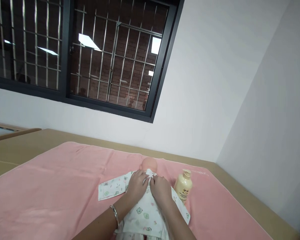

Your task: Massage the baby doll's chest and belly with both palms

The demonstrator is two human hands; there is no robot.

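Observation:
A baby doll (149,163) lies on a pink mat (65,186), its head away from me. It is in a white baby shirt (143,216) with small green and pink prints, one sleeve spread out to the left. At the neckline, my left hand (137,185) pinches the shirt's collar between bent fingers. My right hand (161,189) grips the collar beside it, thumbs close together. Both hands cover much of the doll's chest and shoulders. A silver bangle (115,216) circles my left wrist.
A cream pump bottle (183,186) stands on the mat to the right of the doll, close to my right hand. The mat lies on a tan tabletop (50,136) against a white wall (190,110). A barred window (110,60) is above; a wooden frame (17,131) sits at far left.

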